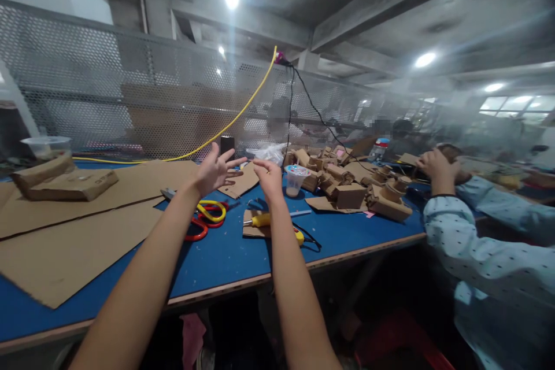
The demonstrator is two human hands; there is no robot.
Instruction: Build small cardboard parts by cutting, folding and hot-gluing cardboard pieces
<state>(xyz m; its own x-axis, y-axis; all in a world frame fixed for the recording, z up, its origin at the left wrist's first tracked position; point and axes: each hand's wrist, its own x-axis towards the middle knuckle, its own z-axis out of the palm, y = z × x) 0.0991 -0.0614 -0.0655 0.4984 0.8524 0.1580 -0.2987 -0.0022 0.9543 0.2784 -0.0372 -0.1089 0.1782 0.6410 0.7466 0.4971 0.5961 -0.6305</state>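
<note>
My left hand (215, 173) is raised above the blue table, palm showing and fingers spread, with nothing in it. Close beside it my right hand (269, 178) reaches forward with its fingers loosely stretched to the left, holding nothing visible. Under my left wrist lie scissors with yellow handles (212, 212) and scissors with red handles (197, 231), partly hidden by my forearm. A yellow-handled tool with a metal tip (261, 220) rests on a small cardboard piece (255, 232) beneath my right wrist. Behind the hands is a cut cardboard piece (240, 184).
Large cardboard sheets (99, 243) cover the left, with a folded cardboard piece (82, 182) on top. A lidded plastic cup (295, 182) stands before a cardboard heap (347, 179). A co-worker's sleeve (459, 231) is at right. A yellow cable (243, 111) crosses the mesh partition (173, 98).
</note>
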